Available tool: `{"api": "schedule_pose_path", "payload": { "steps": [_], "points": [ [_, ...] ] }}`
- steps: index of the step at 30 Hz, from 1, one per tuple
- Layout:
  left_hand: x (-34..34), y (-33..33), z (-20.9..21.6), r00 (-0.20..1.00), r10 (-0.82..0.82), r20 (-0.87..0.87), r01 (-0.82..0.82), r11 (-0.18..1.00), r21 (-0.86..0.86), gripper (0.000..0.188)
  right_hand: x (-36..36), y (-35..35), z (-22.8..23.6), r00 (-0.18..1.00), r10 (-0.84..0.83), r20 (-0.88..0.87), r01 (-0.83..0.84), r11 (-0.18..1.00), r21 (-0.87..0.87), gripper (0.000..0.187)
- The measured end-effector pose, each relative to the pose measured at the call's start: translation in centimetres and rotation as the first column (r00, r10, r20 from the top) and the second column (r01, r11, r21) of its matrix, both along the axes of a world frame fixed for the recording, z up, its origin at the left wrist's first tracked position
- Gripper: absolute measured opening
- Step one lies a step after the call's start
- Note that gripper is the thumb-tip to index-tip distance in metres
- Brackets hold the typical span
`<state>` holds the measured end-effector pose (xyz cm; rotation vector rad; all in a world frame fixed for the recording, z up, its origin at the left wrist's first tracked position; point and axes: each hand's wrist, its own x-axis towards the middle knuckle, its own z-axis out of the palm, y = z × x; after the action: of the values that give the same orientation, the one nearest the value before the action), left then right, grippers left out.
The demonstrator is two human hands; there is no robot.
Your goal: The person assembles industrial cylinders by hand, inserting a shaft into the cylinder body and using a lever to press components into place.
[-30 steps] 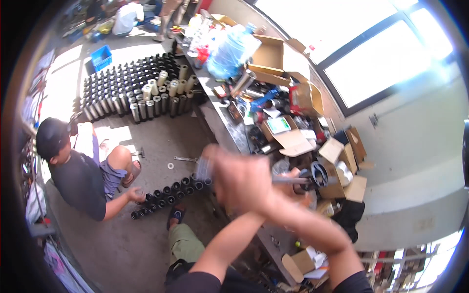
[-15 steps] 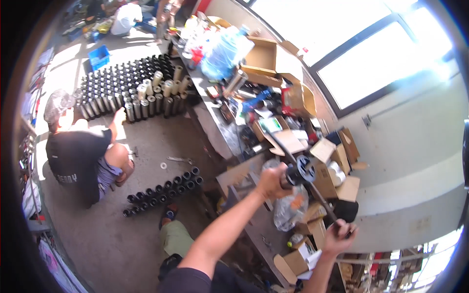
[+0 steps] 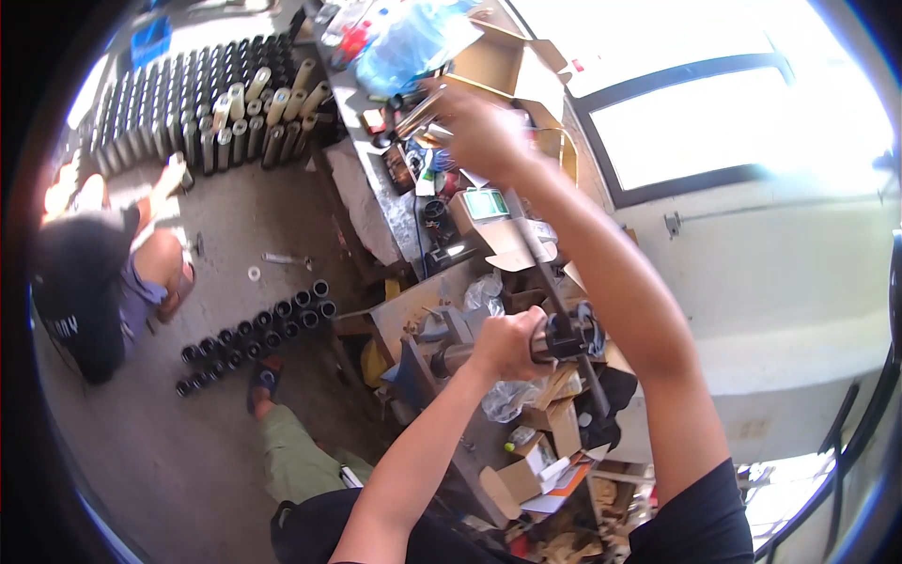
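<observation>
My left hand (image 3: 512, 343) is wrapped round a shiny metal cylinder (image 3: 453, 359), just beside a black round tool head (image 3: 567, 336). A long dark bar (image 3: 537, 254) passes crosswise through that head. The cylinder's other end lies by a blue-grey vise (image 3: 411, 374); whether it is clamped is unclear. My right hand (image 3: 479, 132) stretches over the bench to a short metal tube (image 3: 418, 113) among the clutter. Its fingers are smeared by motion and touch or nearly touch the tube, so their grip cannot be made out.
Cardboard boxes (image 3: 484, 56), a blue plastic bag (image 3: 404, 56) and small parts crowd the bench. Black tubes (image 3: 254, 350) stand in rows on the floor at left, near a crouching person (image 3: 85, 291). Behind them are many upright cylinders (image 3: 188, 103).
My right hand has let go of the bar's near end and swung up and away to the metal tube. My left hand stays by the tool head. The view has shifted.
</observation>
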<state>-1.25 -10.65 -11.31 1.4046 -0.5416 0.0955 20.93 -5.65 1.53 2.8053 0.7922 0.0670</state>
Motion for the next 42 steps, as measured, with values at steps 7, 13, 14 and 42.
{"api": "schedule_pose_path", "payload": {
  "steps": [7,13,14,42],
  "points": [
    [-0.3,2.3,0.0,0.992,0.087,-0.092,-0.090,0.996,-0.020,0.058,7.5,-11.8,-1.5,0.933,-0.360,0.016,0.360,0.929,-0.085,0.035],
    [-10.2,0.4,6.1,0.464,-0.577,-0.672,0.132,0.795,-0.592,0.028,8.8,-14.0,3.1,0.957,-0.281,0.068,0.287,0.953,-0.099,0.024],
    [-9.2,1.3,7.7,0.000,-0.878,-0.478,0.148,0.473,-0.869,0.025,9.1,-14.2,3.7,0.942,-0.333,0.034,0.334,0.942,-0.035,0.025],
    [-1.5,9.4,10.4,0.637,-0.152,0.756,-0.759,0.049,0.650,0.017,-24.9,-38.4,0.8,0.675,-0.737,0.039,0.553,0.540,0.635,0.041]
  ]
}}
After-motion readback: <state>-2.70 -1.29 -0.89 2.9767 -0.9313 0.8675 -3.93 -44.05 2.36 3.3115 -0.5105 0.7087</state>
